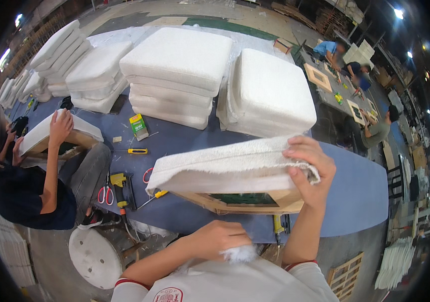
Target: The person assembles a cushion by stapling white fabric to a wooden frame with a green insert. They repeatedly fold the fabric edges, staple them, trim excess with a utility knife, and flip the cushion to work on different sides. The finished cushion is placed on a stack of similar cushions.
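Tilted up before me is a seat cushion (225, 161) covered in white woven fabric, with a pale wooden frame (285, 199) on its underside around a dark green opening. My right hand (311, 168) grips its right corner, thumb and fingers closed over the frayed fabric edge. Close to my chest, my left hand (225, 239) is closed around a tuft of white fluffy stuffing (239, 254). Beneath the cushion's left end lies a yellow-handled screwdriver (160, 194). A yellow and black staple gun (277, 224) rests at the table edge below the frame.
Stacks of white cushions (175, 75) line the far side of the blue table (351, 191). To the left lie red-handled scissors (106, 195), another staple gun (119, 189), another screwdriver (137, 151) and a green-yellow box (138, 127). A co-worker (39, 196) holds a similar cushion there.
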Tool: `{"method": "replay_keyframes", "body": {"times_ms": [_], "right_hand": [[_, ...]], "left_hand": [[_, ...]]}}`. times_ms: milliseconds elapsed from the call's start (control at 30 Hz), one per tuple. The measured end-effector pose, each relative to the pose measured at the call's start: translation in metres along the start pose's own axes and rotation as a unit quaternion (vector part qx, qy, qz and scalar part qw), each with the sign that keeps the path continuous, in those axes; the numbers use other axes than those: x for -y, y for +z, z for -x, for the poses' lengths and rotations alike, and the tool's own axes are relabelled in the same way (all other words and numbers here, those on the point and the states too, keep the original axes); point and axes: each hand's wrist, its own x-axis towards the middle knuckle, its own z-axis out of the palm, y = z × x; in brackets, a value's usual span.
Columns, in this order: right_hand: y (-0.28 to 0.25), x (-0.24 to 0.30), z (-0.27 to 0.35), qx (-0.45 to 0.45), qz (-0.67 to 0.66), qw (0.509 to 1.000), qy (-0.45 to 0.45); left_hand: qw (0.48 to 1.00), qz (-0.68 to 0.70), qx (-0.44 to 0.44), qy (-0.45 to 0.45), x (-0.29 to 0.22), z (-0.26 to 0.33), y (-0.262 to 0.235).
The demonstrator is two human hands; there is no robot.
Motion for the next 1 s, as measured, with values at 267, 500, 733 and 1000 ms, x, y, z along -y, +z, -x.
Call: {"method": "replay_keyframes", "body": {"times_ms": [267, 500, 733, 1000], "right_hand": [[-0.002, -0.016, -0.002, 0.024, -0.040, 0.998, -0.048], [0.014, 0.005, -0.006, -0.018, -0.029, 0.999, 0.039], [0.014, -0.003, -0.012, 0.024, -0.014, 0.998, -0.056], [0.023, 0.016, -0.008, -0.001, -0.025, 1.000, -0.012]], "left_hand": [[0.857, -0.302, -0.415, -0.040, 0.007, -0.028, -0.041], [0.965, -0.152, -0.212, -0.021, -0.005, -0.012, -0.036], [0.931, -0.267, -0.236, 0.076, -0.031, -0.020, -0.015], [0.943, -0.225, -0.245, -0.013, -0.030, -0.026, -0.042]]}}
